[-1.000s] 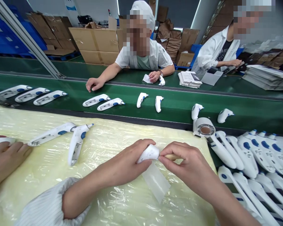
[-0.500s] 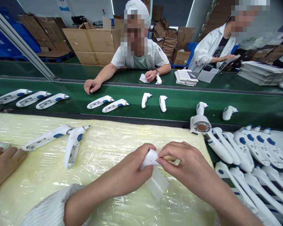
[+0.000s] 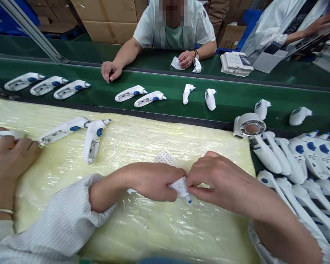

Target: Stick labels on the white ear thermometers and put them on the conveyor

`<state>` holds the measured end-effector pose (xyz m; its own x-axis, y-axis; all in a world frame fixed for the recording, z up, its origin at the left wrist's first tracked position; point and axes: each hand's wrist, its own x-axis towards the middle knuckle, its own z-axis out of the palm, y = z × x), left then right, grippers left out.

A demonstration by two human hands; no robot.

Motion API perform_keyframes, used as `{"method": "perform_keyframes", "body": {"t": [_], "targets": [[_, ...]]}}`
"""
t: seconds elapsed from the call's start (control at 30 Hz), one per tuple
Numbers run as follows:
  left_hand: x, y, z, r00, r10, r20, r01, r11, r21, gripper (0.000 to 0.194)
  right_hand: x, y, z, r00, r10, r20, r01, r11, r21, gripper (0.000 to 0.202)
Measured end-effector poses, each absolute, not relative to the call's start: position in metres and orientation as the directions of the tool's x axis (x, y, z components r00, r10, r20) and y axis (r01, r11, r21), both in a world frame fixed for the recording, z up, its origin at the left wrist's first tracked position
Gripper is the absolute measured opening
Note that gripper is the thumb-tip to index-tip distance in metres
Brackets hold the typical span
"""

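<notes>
My left hand point(image 3: 156, 182) is closed around a white thermometer-like device point(image 3: 180, 187), whose blue tip points down and toward the right. The fingers of my right hand point(image 3: 209, 178) are pinched together against the device's right side; anything between them is too small to make out. Behind my left hand lies a sheet of small round dots point(image 3: 166, 157) on the yellow plastic-wrapped surface point(image 3: 132, 139). Farther left, two white devices rest on the plastic, one slanted point(image 3: 63, 131) and one nearly upright in view point(image 3: 92, 143), their inner sides showing.
Beyond the surface runs a green conveyor point(image 3: 99, 88) carrying several white devices. A tape roll point(image 3: 250, 125) stands at its edge, with rows of devices point(image 3: 313, 154) at right. Another person's hand point(image 3: 9, 157) is at far left; a person point(image 3: 176, 36) sits opposite.
The view has tilted downward. My left hand has turned over the device, so its blue tip now shows. The brown stick-like item at my right fingers is no longer visible, and the dotted sheet has appeared.
</notes>
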<state>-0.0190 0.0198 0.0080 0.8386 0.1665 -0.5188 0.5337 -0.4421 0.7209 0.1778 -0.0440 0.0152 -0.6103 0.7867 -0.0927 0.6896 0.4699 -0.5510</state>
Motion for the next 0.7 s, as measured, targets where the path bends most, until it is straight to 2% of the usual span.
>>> {"method": "perform_keyframes", "body": {"t": [0.17, 0.47, 0.7], "targets": [[-0.0174, 0.0189, 0.0045, 0.857, 0.122, -0.501, 0.497, -0.458, 0.737, 0.007, 0.1739, -0.0432, 0.0145, -0.61, 0.774, -0.169, 0.715, 0.446, -0.538, 0.017], [-0.0146, 0.0168, 0.0057, 0.852, 0.109, -0.512, 0.499, -0.467, 0.73, 0.009, 0.1733, -0.0442, 0.0164, -0.619, 0.764, -0.182, 0.718, 0.457, -0.525, 0.018], [-0.0124, 0.0151, 0.0094, 0.822, 0.14, -0.552, 0.544, -0.48, 0.688, 0.002, 0.1707, -0.0447, 0.0192, -0.613, 0.762, -0.208, 0.735, 0.454, -0.504, 0.021]]}}
